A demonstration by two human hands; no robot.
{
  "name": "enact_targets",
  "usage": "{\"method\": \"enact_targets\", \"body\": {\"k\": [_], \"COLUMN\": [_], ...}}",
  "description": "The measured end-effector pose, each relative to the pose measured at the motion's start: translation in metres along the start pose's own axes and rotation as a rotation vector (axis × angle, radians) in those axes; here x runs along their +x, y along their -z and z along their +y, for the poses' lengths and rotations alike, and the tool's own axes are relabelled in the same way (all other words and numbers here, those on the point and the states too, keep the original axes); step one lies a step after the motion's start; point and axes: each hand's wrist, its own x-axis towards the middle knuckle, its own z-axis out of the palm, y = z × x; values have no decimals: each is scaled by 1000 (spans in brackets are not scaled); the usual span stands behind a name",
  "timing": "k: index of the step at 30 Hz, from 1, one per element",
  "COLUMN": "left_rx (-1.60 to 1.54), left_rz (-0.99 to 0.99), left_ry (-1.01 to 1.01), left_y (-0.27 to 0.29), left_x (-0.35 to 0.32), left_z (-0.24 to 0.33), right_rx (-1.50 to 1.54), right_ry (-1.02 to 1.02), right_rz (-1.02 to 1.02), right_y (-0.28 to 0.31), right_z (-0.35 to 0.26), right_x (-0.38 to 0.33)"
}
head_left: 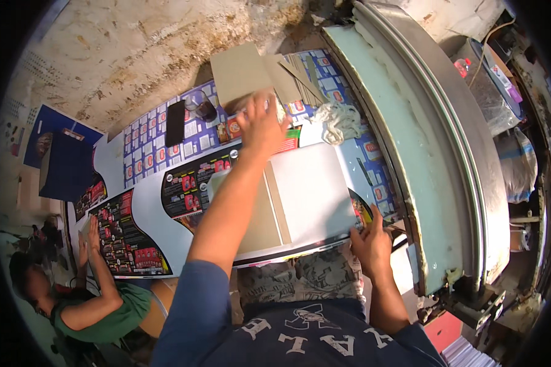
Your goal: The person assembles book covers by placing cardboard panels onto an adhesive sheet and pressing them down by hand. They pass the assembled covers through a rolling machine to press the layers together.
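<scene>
My left hand (263, 125) reaches across the table with its fingers apart, slightly blurred, near a stack of grey-brown cardboard (242, 70). I see nothing held in it. A small item beside its fingers is partly hidden. At the table's near edge, my right hand (373, 248) has its thumb and forefinger spread beside the corner of a white sheet (312, 189). To the left of that sheet lies a grey board (254, 223), with narrow strips between them. My left forearm covers part of the board.
Printed sheets (128, 238) cover the table. A dark phone (175, 123), a glass of dark liquid (206, 109), cardboard strips (303, 79) and a crumpled white cloth (335, 121) lie farther back. A large metal-edged machine (410, 134) stands right. Another person (98, 303) works at the left.
</scene>
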Motion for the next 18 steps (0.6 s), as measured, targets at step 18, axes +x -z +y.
{"method": "enact_targets", "body": {"k": [18], "left_rx": [-191], "left_rz": [521], "left_ry": [-389], "left_y": [85], "left_x": [-84], "left_z": [1], "right_rx": [678], "right_ry": [131], "right_rz": [-222], "right_y": [10], "right_z": [-15], "right_x": [31]}}
